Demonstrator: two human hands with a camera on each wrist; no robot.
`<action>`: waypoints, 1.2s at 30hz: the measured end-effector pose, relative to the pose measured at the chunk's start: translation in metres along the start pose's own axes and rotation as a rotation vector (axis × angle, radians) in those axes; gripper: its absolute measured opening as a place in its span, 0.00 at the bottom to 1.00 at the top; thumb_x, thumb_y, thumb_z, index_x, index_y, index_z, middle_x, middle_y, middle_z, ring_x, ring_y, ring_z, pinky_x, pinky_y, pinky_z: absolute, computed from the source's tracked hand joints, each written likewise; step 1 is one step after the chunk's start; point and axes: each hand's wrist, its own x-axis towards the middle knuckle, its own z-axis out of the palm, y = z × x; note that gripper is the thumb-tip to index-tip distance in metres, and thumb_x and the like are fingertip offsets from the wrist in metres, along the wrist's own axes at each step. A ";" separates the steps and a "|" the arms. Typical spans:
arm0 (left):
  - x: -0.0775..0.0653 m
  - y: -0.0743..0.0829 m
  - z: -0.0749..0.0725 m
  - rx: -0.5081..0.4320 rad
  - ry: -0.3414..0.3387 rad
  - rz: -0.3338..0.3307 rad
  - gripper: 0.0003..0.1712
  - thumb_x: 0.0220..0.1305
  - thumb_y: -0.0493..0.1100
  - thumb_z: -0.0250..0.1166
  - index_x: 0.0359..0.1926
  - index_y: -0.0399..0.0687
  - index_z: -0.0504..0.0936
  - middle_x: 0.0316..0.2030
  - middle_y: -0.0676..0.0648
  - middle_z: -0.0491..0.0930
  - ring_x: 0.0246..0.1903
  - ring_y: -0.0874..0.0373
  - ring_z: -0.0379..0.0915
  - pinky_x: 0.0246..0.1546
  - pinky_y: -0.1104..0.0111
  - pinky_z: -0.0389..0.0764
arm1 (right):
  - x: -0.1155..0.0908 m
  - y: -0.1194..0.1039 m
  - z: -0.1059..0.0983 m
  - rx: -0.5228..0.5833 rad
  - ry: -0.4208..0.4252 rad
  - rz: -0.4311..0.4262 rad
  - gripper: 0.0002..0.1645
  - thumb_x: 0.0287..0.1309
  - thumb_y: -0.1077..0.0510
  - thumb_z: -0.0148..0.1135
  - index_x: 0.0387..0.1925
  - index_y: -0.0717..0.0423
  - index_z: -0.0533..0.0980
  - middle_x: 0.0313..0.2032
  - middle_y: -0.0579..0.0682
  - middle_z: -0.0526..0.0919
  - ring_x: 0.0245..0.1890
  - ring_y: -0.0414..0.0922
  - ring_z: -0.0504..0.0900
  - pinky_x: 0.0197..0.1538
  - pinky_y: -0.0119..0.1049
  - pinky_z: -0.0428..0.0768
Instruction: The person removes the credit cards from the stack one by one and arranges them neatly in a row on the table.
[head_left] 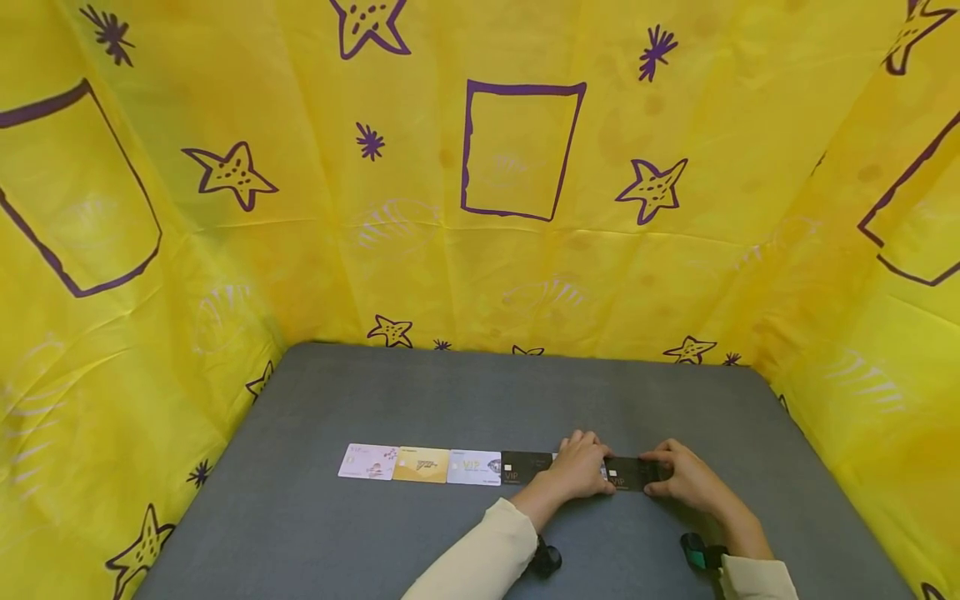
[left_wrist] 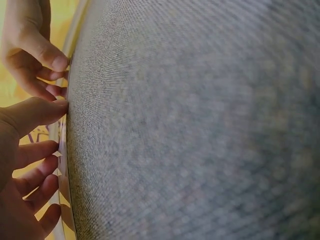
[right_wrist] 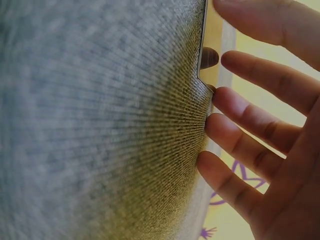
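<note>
Several cards lie in a row on the grey table (head_left: 390, 542): a pink card (head_left: 367, 462), a gold card (head_left: 422, 465), a light blue card (head_left: 474, 467), a black VIP card (head_left: 517, 468), a mostly covered card and another black VIP card (head_left: 624, 473) at the right end. My left hand (head_left: 570, 468) arches over the covered card, its thumb and fingertips at the edges where it meets the end black card. My right hand (head_left: 686, 477) holds that end card's right part between thumb and fingers at its near and far edges. In the right wrist view its other fingers (right_wrist: 235, 135) are spread.
A yellow patterned curtain (head_left: 510, 267) encloses the back and sides of the table. A dark wrist device (head_left: 547, 557) sits below the left hand, and another wrist device (head_left: 701, 552) below the right.
</note>
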 end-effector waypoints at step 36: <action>-0.055 -0.143 -0.075 -0.432 0.234 -0.132 0.25 0.63 0.48 0.66 0.58 0.43 0.78 0.58 0.41 0.76 0.61 0.42 0.69 0.62 0.45 0.66 | 0.034 -0.026 0.001 -0.118 0.197 -0.024 0.34 0.67 0.43 0.55 0.59 0.69 0.73 0.50 0.67 0.76 0.50 0.62 0.75 0.53 0.61 0.72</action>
